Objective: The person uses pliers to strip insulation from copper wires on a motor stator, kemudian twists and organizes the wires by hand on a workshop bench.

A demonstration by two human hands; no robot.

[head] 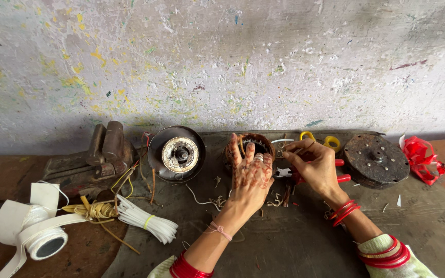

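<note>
Copper-wound stator (252,144) sits at the desk (294,242) centre, steadied by the left hand (251,175) with fingers spread flat against it. Right hand (312,164) appears to pinch a wire at the winding, with red-handled pliers (305,176) beneath it; the step looks like lead dressing, calling next for a firm, controlled pull.

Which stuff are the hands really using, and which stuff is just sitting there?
In use: left hand steadying the copper-wound coil; right hand touching it; red-handled pliers under that hand.

Lying about: vise, round motor part, white tape roll, white sleeves, rusty disc, red ribbon.
</note>
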